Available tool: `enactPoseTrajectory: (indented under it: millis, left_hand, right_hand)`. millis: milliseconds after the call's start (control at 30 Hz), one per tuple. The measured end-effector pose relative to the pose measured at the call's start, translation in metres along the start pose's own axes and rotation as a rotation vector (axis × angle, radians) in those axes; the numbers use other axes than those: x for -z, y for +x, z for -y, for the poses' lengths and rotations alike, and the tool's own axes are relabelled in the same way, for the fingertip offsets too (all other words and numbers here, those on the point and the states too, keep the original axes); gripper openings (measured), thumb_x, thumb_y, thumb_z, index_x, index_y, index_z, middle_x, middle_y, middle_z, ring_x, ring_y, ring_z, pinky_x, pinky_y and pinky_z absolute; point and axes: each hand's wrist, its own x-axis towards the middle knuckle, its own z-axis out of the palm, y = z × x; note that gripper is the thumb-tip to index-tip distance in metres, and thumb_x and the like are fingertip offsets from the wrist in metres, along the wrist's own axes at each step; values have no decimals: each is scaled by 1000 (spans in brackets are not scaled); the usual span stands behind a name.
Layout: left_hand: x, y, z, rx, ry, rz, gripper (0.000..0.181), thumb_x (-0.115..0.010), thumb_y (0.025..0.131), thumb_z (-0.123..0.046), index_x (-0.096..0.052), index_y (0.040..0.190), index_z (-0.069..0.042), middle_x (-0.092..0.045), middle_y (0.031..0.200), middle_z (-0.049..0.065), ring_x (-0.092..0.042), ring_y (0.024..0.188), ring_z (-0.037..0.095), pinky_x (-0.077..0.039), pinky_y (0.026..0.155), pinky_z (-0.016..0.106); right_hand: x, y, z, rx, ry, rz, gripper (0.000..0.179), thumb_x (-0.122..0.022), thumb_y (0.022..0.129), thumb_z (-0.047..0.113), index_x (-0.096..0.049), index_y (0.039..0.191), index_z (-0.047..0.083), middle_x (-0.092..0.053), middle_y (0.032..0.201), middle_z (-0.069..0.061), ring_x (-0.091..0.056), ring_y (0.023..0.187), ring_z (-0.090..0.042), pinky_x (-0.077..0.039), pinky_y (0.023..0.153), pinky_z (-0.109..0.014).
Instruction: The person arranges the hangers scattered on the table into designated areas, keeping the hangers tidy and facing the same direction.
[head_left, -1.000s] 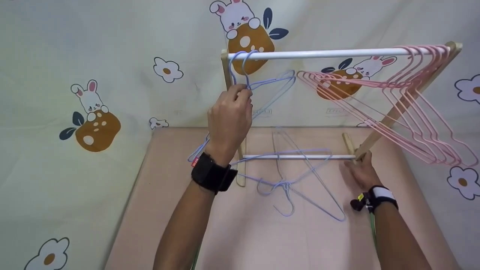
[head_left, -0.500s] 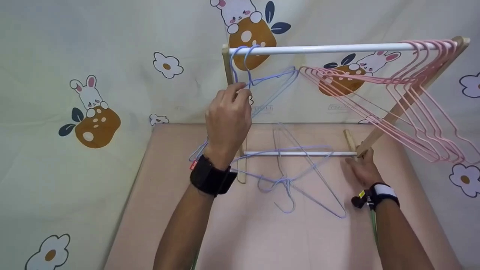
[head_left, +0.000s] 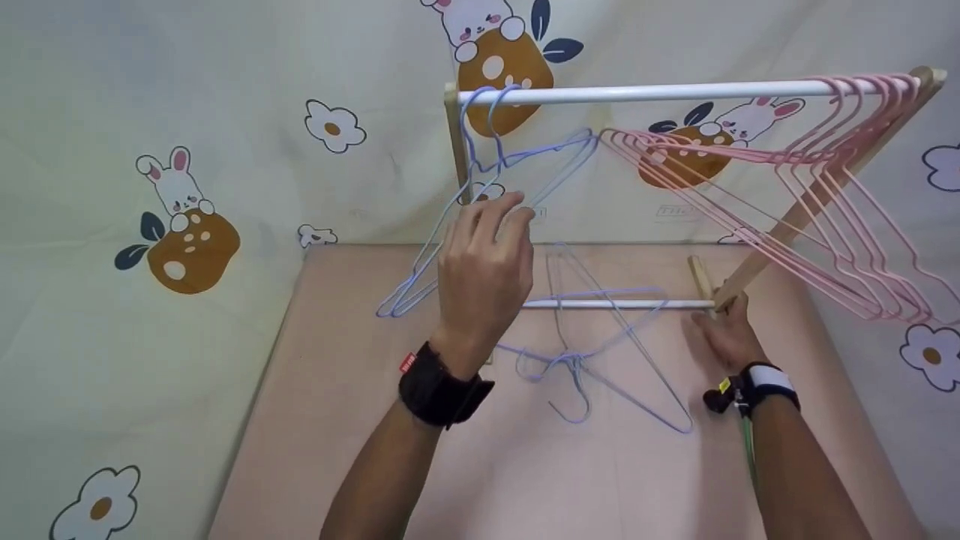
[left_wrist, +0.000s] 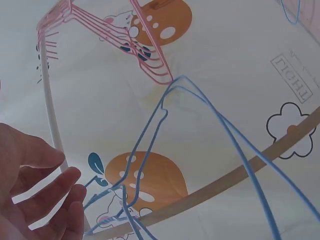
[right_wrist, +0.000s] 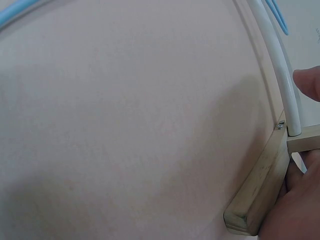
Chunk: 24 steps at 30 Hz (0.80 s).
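My left hand (head_left: 487,262) is raised with its fingers loosely bent, just below and in front of two blue hangers (head_left: 491,112). Those hang by their hooks at the left end of the white upper rod (head_left: 637,94); nothing lies between my fingers in the left wrist view. My right hand (head_left: 727,334) grips the base of the wooden rack's right post (head_left: 742,281). In the right wrist view, the fingers go behind the wooden foot (right_wrist: 257,192), and the thumb (right_wrist: 307,84) points out beside the white lower rod (right_wrist: 280,65). Part of that grip is hidden.
Several pink hangers (head_left: 802,156) hang bunched at the rod's right end. More blue hangers (head_left: 574,360) lie overlapping on the pink tabletop (head_left: 570,480) in front of the rack. A printed cloth wall (head_left: 390,172) stands behind.
My left hand has let go of the blue hanger and moved down and slightly right; both blue hangers stay on the rod. My right hand keeps its grip. The view has tilted slightly.
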Motion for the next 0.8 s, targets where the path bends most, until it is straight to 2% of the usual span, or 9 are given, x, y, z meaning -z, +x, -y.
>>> enactPoseTrajectory:
  millis: [167,267,367,500,667,800]
  left_hand:
    - [-9,-16,-12,-16,-30,8,12,-75,98,0,-79,108,-5,-77,123,10,-70,107,31,-61,88,43]
    - [-16,-26,-18,-7,-33,37,12,-76,98,-1,-79,109,-6,-77,123,9,-70,107,30,-60,87,42]
    - [-24,-37,-21,11,-51,72,14,-77,98,-1,-79,111,-6,-77,123,9,-70,107,29,-60,89,40]
    - [-35,-53,-26,39,-62,134,16,-77,99,-3,-80,114,-7,-77,124,8,-69,109,27,-59,92,38]
    - [-50,-75,-31,84,-52,231,20,-80,98,-7,-80,118,-9,-77,125,5,-69,113,25,-59,87,36]
    - [-63,-93,-33,110,-47,287,20,-80,98,-9,-80,118,-10,-77,125,5,-69,114,23,-59,84,35]
  right_hand:
    - [3,28,-31,70,5,-40,94,-57,113,35,13,171,12,5,180,-29,6,165,-48,-6,130,-64]
    - [4,33,-37,78,7,-44,95,-59,112,35,12,171,12,4,180,-29,5,164,-47,-7,130,-62]
    - [2,26,-29,56,2,-37,94,-57,113,34,14,171,13,7,180,-27,8,165,-46,-4,131,-63]
    - [0,8,-9,21,13,-22,94,-55,113,34,17,171,14,12,180,-27,13,164,-47,4,130,-65]
    - [-3,-8,10,-12,38,-23,95,-57,112,31,15,172,11,10,179,-30,12,164,-48,3,130,-66]
    - [-3,-8,10,-23,25,-16,96,-55,113,32,17,172,13,9,179,-30,11,164,-51,1,129,-68]
